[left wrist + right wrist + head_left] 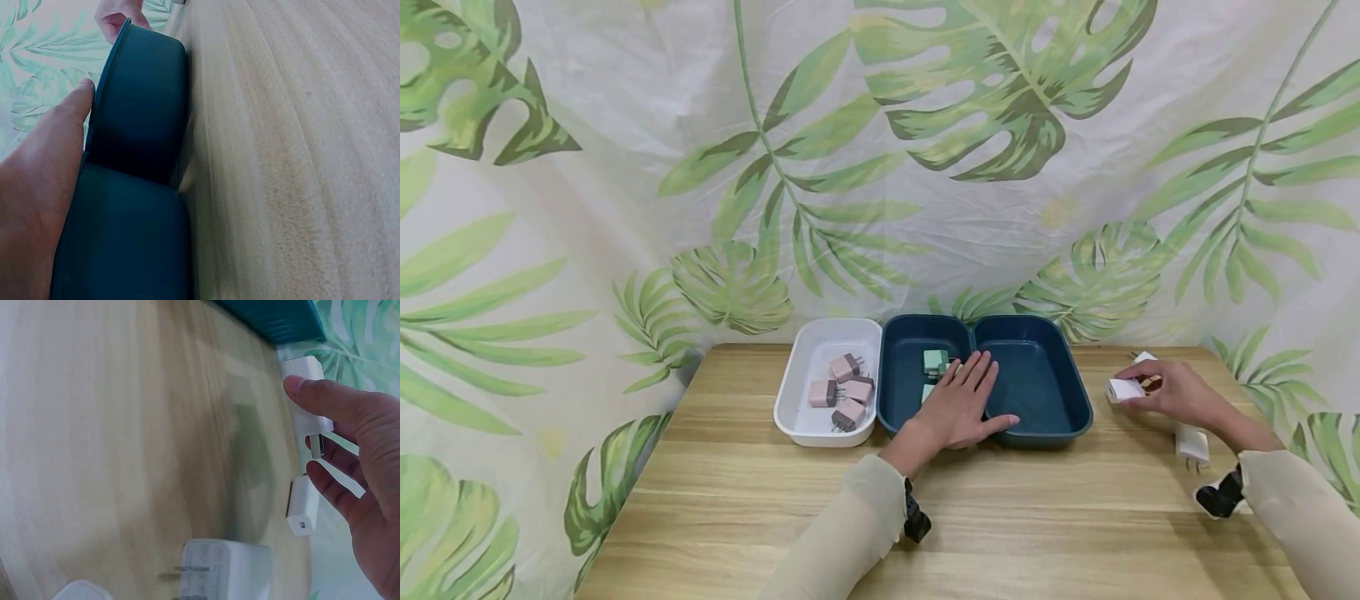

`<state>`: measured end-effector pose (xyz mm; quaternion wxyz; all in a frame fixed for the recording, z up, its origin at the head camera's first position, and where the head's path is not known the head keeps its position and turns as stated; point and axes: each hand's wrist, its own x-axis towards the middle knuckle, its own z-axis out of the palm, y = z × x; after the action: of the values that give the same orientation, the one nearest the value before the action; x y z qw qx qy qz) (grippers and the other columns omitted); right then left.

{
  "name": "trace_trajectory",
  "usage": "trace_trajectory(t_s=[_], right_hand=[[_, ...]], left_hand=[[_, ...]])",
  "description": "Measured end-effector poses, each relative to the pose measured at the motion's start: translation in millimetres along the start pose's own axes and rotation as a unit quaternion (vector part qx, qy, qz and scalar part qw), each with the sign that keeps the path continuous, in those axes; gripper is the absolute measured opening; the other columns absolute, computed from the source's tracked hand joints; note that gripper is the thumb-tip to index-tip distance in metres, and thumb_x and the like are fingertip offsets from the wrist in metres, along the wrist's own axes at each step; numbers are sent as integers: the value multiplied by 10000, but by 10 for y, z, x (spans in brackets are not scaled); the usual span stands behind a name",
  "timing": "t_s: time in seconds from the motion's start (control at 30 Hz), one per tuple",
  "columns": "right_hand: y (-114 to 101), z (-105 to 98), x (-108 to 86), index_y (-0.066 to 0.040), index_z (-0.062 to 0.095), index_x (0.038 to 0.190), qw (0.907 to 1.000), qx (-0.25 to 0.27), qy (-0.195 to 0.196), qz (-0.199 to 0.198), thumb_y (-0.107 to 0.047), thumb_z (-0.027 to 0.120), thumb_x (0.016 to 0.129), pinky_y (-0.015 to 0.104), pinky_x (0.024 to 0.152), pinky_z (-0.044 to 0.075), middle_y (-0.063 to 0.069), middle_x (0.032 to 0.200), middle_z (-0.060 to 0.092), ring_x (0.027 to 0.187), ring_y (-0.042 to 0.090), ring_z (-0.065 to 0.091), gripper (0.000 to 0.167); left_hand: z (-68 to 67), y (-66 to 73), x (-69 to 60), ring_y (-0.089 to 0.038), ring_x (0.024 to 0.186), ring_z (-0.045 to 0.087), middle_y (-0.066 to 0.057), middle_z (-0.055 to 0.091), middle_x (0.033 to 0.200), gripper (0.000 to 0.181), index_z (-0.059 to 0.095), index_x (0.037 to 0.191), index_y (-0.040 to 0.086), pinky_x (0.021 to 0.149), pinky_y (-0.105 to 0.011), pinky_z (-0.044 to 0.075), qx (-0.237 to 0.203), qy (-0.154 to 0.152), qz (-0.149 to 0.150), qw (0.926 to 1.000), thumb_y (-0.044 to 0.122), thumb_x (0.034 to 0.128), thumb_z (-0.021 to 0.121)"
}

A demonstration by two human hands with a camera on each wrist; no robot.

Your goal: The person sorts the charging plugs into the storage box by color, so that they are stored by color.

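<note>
My right hand (1183,393) pinches a white plug charger (1124,389) between thumb and fingers, off the table to the right of the trays. Its metal prongs point back toward the palm in the right wrist view. My left hand (953,410) lies with straight, spread fingers across the place where the two dark blue trays (1078,408) meet, its thumb touching the right tray's near rim. Mint green plug chargers (935,362) lie in the left blue tray, partly hidden under that hand. No charger shows in the right blue tray.
A white tray (786,408) with several pink and grey chargers (822,392) stands against the left blue tray. More white chargers lie around my right hand: one behind it (303,506), another nearer me (1192,446). A leaf-print cloth (820,167) hangs behind the wooden table (1037,517).
</note>
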<state>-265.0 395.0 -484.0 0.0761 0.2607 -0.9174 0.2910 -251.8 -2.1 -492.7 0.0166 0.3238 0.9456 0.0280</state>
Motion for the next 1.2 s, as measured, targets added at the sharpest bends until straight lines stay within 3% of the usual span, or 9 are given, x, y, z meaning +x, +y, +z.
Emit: trace_trajectory(t_s=[0.3,0.67,0.87,1.03,1.2], right_hand=[[-107,-60,112,4,802,1036,9997,216,87,12,-10,940,751,261,678,596,94,982,759,868,-44,603,316],[-291,-81,238,22,783,1060,9994,124,316,-79,-27,932,761,201,676,575,94,968,758,838,-15,631,338],[-376,-85,303,5,795,1083,9994,88,334,-29,-65,940,771,263,669,596,90,969,772,799,41,667,351],[-440,-51,371,-30,807,1104,9992,20,374,-159,-89,947,772,315,677,611,76,978,780,793,76,686,364],[-504,4,439,-41,813,1119,9986,79,398,-350,-69,940,776,266,685,600,42,966,786,805,65,677,367]], left_hand=[[23,-8,2,-206,1653,-9,-78,57,1794,942,102,1719,140,1333,-455,62,53,45,23,10000,773,1043,273],[85,-35,26,-200,1649,-37,-78,43,1795,950,112,1718,134,1333,-458,41,-119,14,-4,9999,773,1040,299],[47,-21,2,-207,1652,-13,-76,50,1795,937,121,1718,132,1333,-455,60,-54,48,-6,10000,763,1047,291],[33,-16,-1,-210,1653,-9,-77,53,1795,934,127,1718,128,1333,-456,61,-36,67,22,10000,758,1049,294],[28,-9,2,-211,1653,-4,-74,56,1795,934,128,1718,131,1333,-457,65,-33,71,18,10000,760,1048,295]])
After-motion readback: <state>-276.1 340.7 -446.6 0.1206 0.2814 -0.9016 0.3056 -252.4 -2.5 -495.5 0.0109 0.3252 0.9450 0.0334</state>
